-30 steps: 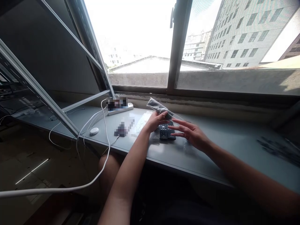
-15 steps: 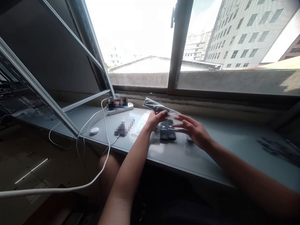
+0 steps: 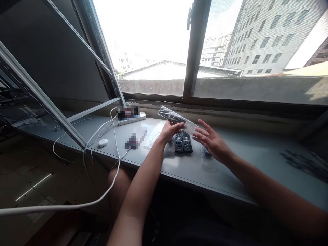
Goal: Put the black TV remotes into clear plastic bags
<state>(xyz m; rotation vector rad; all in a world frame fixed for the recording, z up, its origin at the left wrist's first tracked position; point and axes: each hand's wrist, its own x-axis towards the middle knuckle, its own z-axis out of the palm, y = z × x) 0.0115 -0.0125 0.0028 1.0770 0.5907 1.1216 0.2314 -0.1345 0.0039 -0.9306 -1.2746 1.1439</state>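
Observation:
My left hand (image 3: 171,132) is closed on a black remote control (image 3: 174,118) inside a clear plastic bag (image 3: 190,126). The bagged remote is tilted and held above the table. Just right of the bag's end is my right hand (image 3: 211,140), its fingers spread; whether a fingertip touches the plastic I cannot tell. Below the bag, two black remote controls (image 3: 183,145) lie side by side on the grey table (image 3: 179,167), their upper ends partly covered. Clear plastic bags (image 3: 155,135) lie left of them, partly behind my left hand. A dark item in clear plastic (image 3: 205,152) sits under my right hand.
A white power strip (image 3: 132,118) stands near the window ledge. White cables (image 3: 116,147) loop over the table's front edge beside a round white object (image 3: 103,142). A metal frame (image 3: 77,133) rises at left. Several dark bagged items (image 3: 304,164) lie at far right.
My right hand has shifted slightly right, its fingers spreading more. The bagged remote in my left hand has tilted a little, its free end now lower.

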